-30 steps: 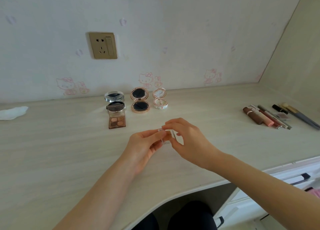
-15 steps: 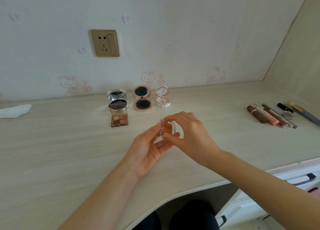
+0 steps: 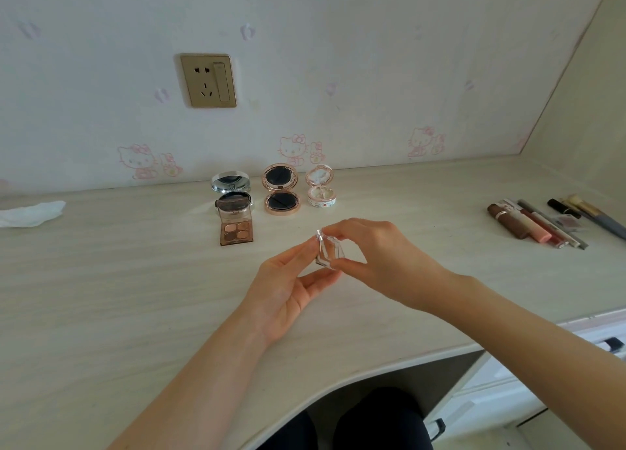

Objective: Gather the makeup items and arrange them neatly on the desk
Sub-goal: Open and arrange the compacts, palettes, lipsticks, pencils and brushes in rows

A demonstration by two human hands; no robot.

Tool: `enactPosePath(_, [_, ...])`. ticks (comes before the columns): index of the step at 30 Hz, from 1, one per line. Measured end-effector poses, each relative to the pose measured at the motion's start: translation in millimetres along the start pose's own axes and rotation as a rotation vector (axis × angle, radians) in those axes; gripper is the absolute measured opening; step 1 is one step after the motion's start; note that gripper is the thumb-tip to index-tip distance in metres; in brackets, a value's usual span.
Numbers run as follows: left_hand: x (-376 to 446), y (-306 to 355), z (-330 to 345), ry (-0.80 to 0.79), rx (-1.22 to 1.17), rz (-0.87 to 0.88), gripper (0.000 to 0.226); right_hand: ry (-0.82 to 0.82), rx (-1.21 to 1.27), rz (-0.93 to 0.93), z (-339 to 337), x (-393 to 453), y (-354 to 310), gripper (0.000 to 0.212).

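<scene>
A small clear square compact (image 3: 329,252) is held above the desk's middle, between both hands. My right hand (image 3: 382,263) pinches it with thumb and fingertips. My left hand (image 3: 291,285) touches its left side with its fingertips, palm up. Behind them stand an open brown eyeshadow palette (image 3: 236,227), a silver round compact (image 3: 231,182), a rose-gold round compact (image 3: 281,193) and a small white floral compact (image 3: 321,187), all open. At the far right lies a row of lipsticks, pencils and brushes (image 3: 542,224).
The light wooden desk (image 3: 118,297) meets a white wall with a gold socket (image 3: 208,81). A crumpled white tissue (image 3: 30,213) lies at the far left. White drawers (image 3: 542,375) sit under the desk's right part. The desk's front edge curves inward.
The clear compact has turned in my hands: half a second ago its orange inside faced me, now I see it more edge-on. Both hands stay over the desk's middle.
</scene>
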State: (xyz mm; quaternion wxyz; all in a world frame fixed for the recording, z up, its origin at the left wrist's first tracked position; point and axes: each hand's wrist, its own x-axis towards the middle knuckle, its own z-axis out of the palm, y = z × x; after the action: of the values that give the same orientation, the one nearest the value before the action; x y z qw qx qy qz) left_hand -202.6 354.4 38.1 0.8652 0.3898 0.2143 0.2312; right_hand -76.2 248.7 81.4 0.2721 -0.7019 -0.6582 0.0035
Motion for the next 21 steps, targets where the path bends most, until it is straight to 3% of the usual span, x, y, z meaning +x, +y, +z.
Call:
enactPosePath(4, [0,2,0,-0.02,0.003,0.007,0.025,0.014,0.005,-0.025,-3,1,-3,0.031])
enactPosePath(9, [0,3,-2,-0.053,-0.051,-0.002,0.03,0.152,0.213,0.102,1,6,5,0.02])
enactPosePath(13, [3,4,-6,-0.017,-0.061,-0.003,0.034,0.204,0.194,0.095,7,13,8,0.009])
enactPosePath(17, [7,11,-7,0.085,0.13,0.066,0.03,0.206,0.201,0.137,13,25,18,0.009])
enactPosePath(21, [8,17,-16,0.2,0.495,0.178,0.028,0.172,0.187,0.187,24,35,25,0.008])
